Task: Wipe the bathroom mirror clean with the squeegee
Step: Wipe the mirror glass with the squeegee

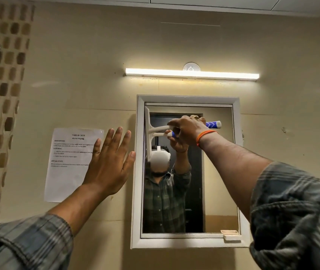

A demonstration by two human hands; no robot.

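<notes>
Left hand (109, 162) flat, fingers spread, holding nothing, palm toward the wall between the paper (65, 172) and the mirror (213, 191) frame; contact with the wall can't be told. Squeegee (151, 131) blade stands vertical along the glass's upper left edge, handle pointing right. Right hand (188, 129) wrapped tight around that handle. Stroke looks just starting: best to keep the blade flush, press evenly and pull right in one steady pass, then overlap lower down.
</notes>
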